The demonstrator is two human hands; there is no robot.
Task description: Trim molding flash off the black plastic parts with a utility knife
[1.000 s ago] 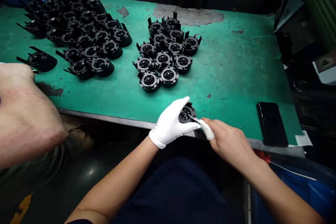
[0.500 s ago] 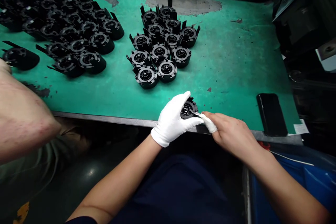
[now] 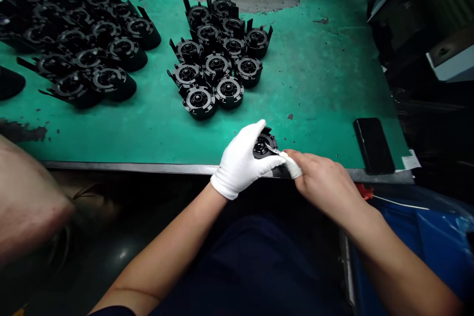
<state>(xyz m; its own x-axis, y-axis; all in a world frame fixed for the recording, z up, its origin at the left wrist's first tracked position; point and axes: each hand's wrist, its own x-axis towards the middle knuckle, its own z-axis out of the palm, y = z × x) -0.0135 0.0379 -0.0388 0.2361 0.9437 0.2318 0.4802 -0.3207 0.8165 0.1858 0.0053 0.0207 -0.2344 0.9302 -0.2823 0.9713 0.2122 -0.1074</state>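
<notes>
My left hand (image 3: pixel 242 160), in a white glove, is wrapped around a round black plastic housing (image 3: pixel 262 147) at the table's front edge. Its ringed inner face is turned up, and the glove covers its left side. In my right hand (image 3: pixel 322 173), bare apart from a white covering on the thumb, is a small knife with a thin, shiny blade (image 3: pixel 273 150). The blade's tip reaches over the inside of the housing; whether it touches is too small to tell. The knife's handle is hidden in my fingers.
Several similar black housings (image 3: pixel 216 65) stand grouped on the green table (image 3: pixel 314 84), with a larger group (image 3: pixel 89 59) at the left. A black phone (image 3: pixel 375 145) lies at the right. Another person's arm (image 3: pixel 31 200) comes in from the left. Blue plastic (image 3: pixel 437 247) is below the table's right side.
The view has shifted, so the table and its contents appear slightly further left and up. Both hands keep their hold; the blade now points a little further into the housing.
</notes>
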